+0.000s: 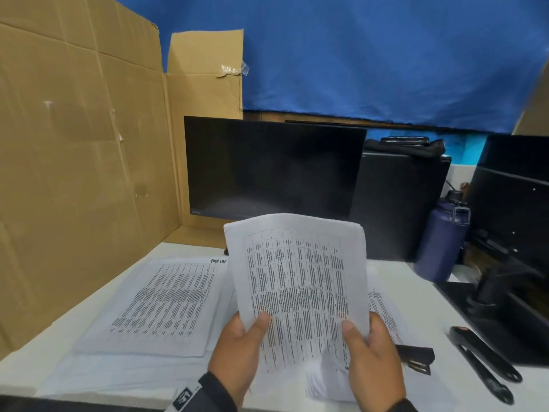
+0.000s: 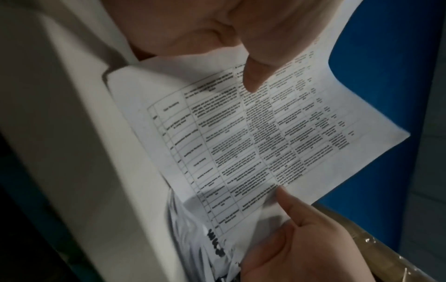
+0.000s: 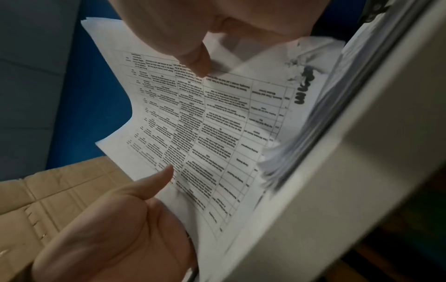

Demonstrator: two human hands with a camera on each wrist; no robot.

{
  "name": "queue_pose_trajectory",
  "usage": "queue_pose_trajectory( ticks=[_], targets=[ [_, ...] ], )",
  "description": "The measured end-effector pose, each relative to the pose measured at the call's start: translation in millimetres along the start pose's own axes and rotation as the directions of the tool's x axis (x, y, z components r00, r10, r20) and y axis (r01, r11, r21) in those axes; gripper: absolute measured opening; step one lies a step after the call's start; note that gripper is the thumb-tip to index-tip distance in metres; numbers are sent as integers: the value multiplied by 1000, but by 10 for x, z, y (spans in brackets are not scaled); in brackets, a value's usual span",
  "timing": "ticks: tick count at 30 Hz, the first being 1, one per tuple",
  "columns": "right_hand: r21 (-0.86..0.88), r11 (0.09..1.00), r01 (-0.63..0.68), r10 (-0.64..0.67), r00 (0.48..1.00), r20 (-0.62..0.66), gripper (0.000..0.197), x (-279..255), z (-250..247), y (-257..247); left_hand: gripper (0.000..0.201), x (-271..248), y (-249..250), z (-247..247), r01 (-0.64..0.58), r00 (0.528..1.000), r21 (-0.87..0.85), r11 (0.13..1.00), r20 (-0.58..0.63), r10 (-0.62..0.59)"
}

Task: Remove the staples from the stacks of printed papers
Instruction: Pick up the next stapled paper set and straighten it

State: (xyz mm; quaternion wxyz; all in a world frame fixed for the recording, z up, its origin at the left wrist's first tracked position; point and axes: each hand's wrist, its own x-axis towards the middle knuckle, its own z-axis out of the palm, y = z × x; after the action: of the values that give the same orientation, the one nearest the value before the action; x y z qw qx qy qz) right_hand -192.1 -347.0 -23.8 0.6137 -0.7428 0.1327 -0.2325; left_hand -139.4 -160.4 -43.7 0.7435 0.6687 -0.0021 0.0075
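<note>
Held papers: printed sheets [image 1: 300, 281] raised nearly upright above the near edge of the white desk [image 1: 26, 373], tables of text facing the person.
Left hand: the left hand [image 1: 237, 349] grips the sheets' lower left edge, thumb on the front.
Right hand: the right hand [image 1: 371, 361] grips the lower right edge, thumb on the front.
Desk papers: a flat stack [image 1: 166, 304] lies left of the held sheets; more pages lie under the hands.
Tools: a black stapler [image 1: 416, 358] just right of the right hand; a long black tool [image 1: 487, 361] farther right.
Far side: dark monitor [image 1: 273, 168], blue bottle [image 1: 442, 239], cardboard [image 1: 74, 144] on the left.
</note>
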Motion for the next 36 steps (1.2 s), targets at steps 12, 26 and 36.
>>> queue_pose_trajectory(
  ticks=[12,26,36],
  targets=[
    [99,987,-125,131,990,-60,13,62,38,168,23,-72,206,-56,19,999,0,1000,36,-19],
    [24,998,-52,51,997,63,11,146,-53,17,18,-34,364,-160,-27,993,67,997,-113,35],
    [92,957,275,-271,961,-52,18,83,-31,-516,22,-231,502,-54,-199,978,44,979,-48,201]
  ],
)
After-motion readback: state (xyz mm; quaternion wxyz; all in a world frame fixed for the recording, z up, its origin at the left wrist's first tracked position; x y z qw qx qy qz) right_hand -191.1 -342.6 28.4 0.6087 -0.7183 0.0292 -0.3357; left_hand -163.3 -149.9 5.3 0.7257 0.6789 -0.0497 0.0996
